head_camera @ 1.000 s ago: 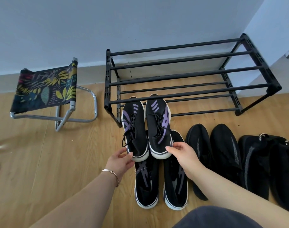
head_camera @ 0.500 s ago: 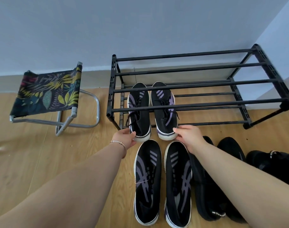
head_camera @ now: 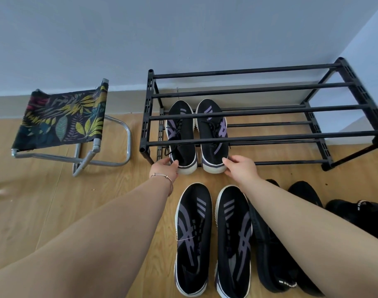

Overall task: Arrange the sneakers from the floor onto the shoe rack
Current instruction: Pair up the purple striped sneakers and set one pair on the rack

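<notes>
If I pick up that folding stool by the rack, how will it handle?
The folding stool probably lifts easily: thin metal tube frame, cloth seat. The seat sags, so it is likely floppy; grip the tubing instead. Being a folding type, it may collapse or swing when raised.

Single head-mounted wide-angle view, aimed forward and steeply down over both outstretched forearms. It faces a wall, with the shoe rack [head_camera: 259, 112] at centre frame, near arm's reach. The wooden floor [head_camera: 54, 201] fills the lower frame; straight edges bow toward the margins
</notes>
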The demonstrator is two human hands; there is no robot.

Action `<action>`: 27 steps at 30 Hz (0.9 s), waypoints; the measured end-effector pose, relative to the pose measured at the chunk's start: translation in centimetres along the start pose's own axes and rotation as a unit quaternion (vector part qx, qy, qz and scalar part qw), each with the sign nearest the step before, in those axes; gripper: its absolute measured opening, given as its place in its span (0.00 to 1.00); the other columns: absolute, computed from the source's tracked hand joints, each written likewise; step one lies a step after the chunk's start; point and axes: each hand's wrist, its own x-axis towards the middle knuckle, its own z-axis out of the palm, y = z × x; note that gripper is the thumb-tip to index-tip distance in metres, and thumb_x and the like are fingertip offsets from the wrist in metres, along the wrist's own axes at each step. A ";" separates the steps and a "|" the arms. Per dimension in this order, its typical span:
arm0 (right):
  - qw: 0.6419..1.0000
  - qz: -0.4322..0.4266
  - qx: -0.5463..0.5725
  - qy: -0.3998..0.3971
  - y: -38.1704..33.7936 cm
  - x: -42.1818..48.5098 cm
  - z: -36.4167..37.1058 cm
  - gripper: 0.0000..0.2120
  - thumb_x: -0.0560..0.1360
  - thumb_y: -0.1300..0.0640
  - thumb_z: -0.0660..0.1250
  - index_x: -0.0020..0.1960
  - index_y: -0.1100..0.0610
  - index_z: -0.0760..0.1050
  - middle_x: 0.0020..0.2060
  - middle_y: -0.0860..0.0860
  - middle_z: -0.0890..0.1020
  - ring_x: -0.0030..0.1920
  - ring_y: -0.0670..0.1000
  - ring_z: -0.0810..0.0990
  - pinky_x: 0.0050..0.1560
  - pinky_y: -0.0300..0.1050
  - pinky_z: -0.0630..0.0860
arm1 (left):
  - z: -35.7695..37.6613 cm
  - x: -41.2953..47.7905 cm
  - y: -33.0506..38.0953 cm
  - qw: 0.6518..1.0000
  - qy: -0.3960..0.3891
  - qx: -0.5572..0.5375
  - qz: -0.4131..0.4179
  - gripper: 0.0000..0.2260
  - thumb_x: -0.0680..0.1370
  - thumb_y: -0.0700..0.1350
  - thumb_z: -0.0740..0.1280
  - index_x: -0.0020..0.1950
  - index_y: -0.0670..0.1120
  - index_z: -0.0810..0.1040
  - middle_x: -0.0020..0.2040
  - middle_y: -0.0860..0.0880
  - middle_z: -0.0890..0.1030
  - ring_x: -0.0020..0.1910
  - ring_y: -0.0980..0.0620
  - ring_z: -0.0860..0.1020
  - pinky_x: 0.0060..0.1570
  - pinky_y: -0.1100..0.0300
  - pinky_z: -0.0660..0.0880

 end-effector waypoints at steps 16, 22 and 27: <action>0.939 -0.151 -0.310 -0.007 -0.9 -2.2 -1.1 0.14 0.82 0.51 0.63 0.63 0.56 0.78 0.53 0.52 0.82 0.54 0.53 0.80 0.50 0.44 0.74 | -0.6 -3.0 0.3 0.984 -0.011 0.162 0.073 0.18 0.81 0.47 0.64 0.71 0.49 0.74 0.59 0.49 0.82 0.54 0.45 0.81 0.59 0.48 0.79; 0.834 -0.261 -0.485 -0.030 -0.7 -4.7 -2.5 0.23 0.82 0.48 0.62 0.74 0.56 0.69 0.66 0.54 0.76 0.65 0.54 0.75 0.59 0.48 0.76 | -1.3 -4.8 0.4 0.937 -0.062 0.311 0.147 0.26 0.81 0.47 0.64 0.79 0.48 0.63 0.74 0.45 0.71 0.68 0.43 0.75 0.64 0.50 0.76; 0.746 -0.346 -0.569 -0.002 -1.0 -6.0 -3.1 0.26 0.80 0.48 0.66 0.73 0.59 0.69 0.67 0.54 0.76 0.67 0.56 0.74 0.63 0.50 0.76 | -1.8 -6.6 0.7 0.800 -0.074 0.535 0.263 0.29 0.83 0.50 0.61 0.82 0.47 0.53 0.80 0.45 0.60 0.78 0.43 0.61 0.73 0.49 0.67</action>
